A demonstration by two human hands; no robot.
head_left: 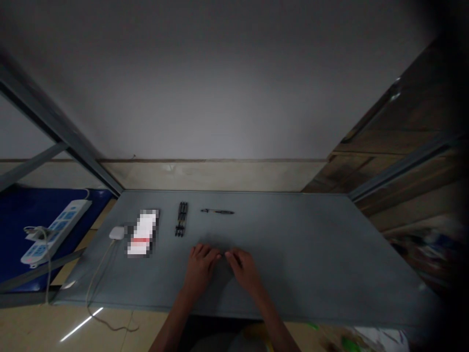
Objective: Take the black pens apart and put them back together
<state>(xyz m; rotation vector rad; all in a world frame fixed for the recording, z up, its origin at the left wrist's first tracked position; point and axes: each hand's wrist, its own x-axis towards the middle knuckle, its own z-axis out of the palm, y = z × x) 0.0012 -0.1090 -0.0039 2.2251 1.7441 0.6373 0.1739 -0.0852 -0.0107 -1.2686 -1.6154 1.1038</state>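
My left hand (201,261) and my right hand (242,266) meet low over the grey tabletop, thumbs and fingertips pinched close together. Between them shows a small dark piece (223,254), mostly hidden by the fingers, so its kind is unclear. Beyond the hands a slim dark pen (218,211) lies crosswise on the table. To its left is a small group of dark, slender pen-like pieces (182,211), set side by side, with shorter dark pieces (180,230) just below them.
A phone with a blurred-out screen (144,232) lies on the grey table (311,254), beside a white adapter (117,232) with a trailing cable. Further left, a white power strip (56,232) rests on a blue surface. Metal posts (88,161) rise at the table's sides; a wall stands behind.
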